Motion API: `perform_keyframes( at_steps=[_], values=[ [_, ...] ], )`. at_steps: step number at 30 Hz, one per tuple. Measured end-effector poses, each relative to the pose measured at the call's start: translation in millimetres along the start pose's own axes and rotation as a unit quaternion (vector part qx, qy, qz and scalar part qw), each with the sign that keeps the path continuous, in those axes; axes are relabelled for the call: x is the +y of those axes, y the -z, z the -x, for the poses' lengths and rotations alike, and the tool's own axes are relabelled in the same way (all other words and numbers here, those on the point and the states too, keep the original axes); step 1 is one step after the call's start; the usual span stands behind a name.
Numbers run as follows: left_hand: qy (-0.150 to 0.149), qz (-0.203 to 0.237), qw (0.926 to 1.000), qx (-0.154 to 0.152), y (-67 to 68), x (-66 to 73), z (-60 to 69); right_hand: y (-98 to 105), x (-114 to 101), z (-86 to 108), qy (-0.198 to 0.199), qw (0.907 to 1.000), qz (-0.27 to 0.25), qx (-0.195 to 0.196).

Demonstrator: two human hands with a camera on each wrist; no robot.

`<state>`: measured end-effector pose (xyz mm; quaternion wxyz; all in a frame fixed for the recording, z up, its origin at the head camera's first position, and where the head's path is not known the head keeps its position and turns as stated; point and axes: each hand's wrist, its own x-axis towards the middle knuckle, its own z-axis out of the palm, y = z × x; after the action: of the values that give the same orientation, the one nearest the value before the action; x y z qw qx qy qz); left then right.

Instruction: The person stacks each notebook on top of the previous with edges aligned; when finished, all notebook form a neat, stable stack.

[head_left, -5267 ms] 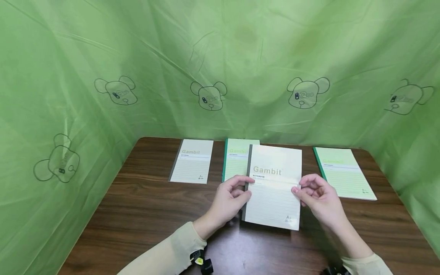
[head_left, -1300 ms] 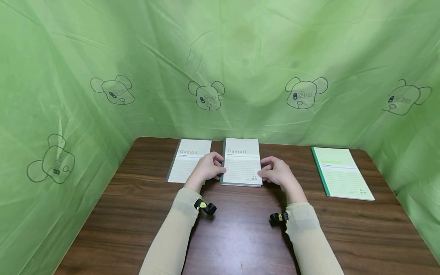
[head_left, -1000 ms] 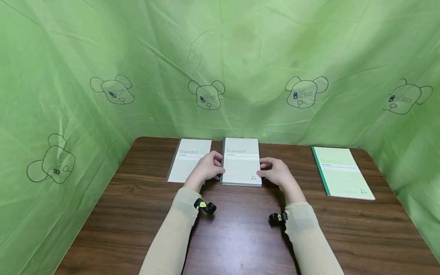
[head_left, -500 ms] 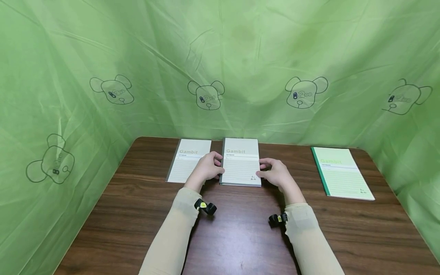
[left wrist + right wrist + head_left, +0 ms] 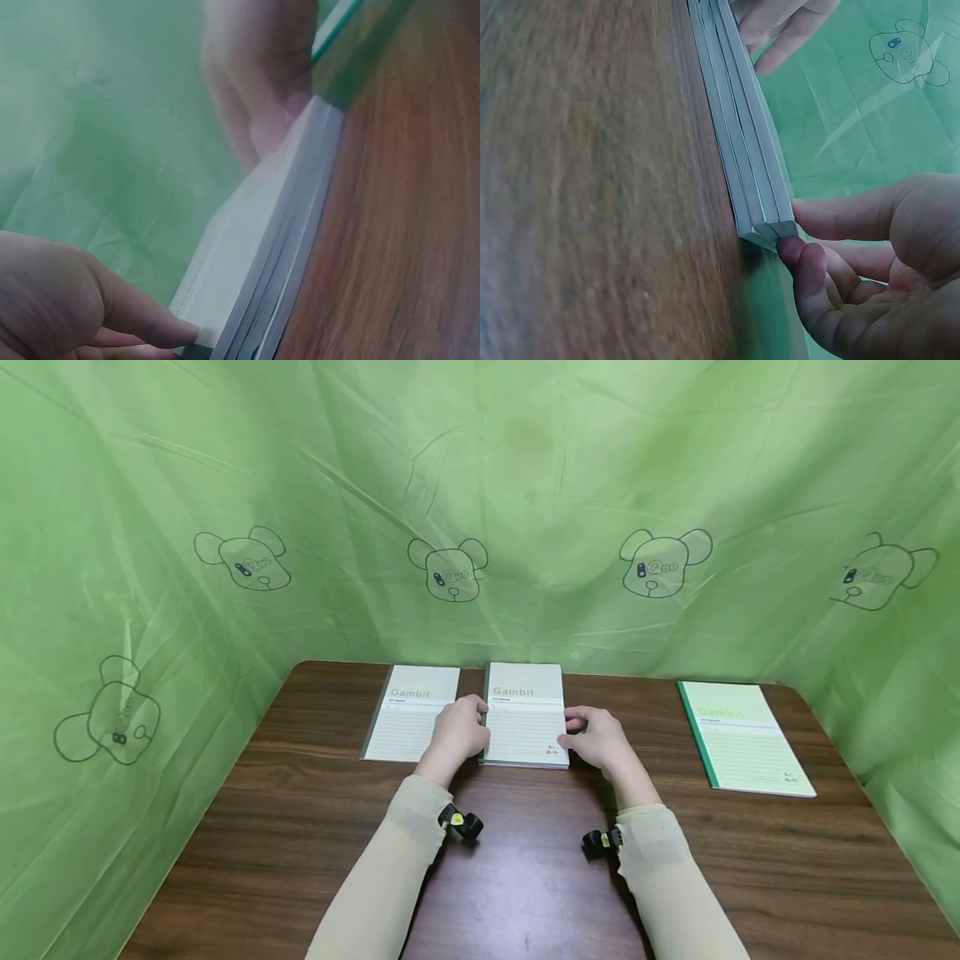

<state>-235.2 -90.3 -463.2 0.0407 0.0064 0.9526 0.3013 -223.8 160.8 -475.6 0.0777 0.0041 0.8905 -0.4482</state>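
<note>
Whereas the earliest frame shows the grey-spined notebook raised above the table, I now find it flat atop a stack near the far edge. Its long axis runs near to far, title end toward the creased green curtain. I record the left hand and right hand pinching the stack at opposite long sides. Notebook: white, rectangular, ruled; table: dark, wood-grained.
</note>
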Motion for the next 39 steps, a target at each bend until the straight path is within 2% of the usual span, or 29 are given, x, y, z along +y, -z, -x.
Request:
perform_keyframes(
  at_steps=[7, 12, 15, 19, 21, 26, 29, 35, 39],
  values=[
    [0.021, 0.003, 0.9998, 0.005, -3.1, 1.6, 0.3, -0.9, -1.4, 0.4, -0.001, 1.0000, 0.001, 0.007],
    [0.002, 0.024, 0.9997, -0.005, -2.1, -5.0, -1.7, 0.9, -1.9, 0.6, -0.005, 0.9999, -0.011, -0.004],
    [-0.006, 0.068, 0.9975, -0.017, -1.9, -13.9, -4.6, 6.0, -2.5, 2.6, 0.002, 0.9991, -0.032, -0.028],
    [0.001, 0.146, 0.9889, -0.032, -0.5, -21.9, -6.5, 16.6, -1.9, 6.2, 0.018, 0.9967, -0.055, -0.057],
    [-0.001, 0.155, 0.9877, -0.024, 1.0, -21.0, -5.7, 23.0, -0.9, 7.9, 0.026, 0.9957, -0.060, -0.066],
    [-0.023, 0.145, 0.9888, 0.026, 3.2, -5.5, 0.3, 40.0, 1.7, 14.0, 0.055, 0.9935, -0.056, -0.082],
    [-0.037, 0.158, 0.9860, 0.040, 0.7, 6.7, 5.5, 50.8, 2.0, 21.4, 0.074, 0.9925, -0.040, -0.089],
    [-0.044, 0.207, 0.9773, 0.012, -12.7, 34.0, 17.0, 78.9, 8.0, 38.0, 0.137, 0.9874, 0.038, -0.070],
    [-0.041, 0.259, 0.9650, -0.008, -23.7, 59.6, 21.1, 105.0, 21.0, 50.0, 0.155, 0.9839, 0.044, -0.078]
  ],
)
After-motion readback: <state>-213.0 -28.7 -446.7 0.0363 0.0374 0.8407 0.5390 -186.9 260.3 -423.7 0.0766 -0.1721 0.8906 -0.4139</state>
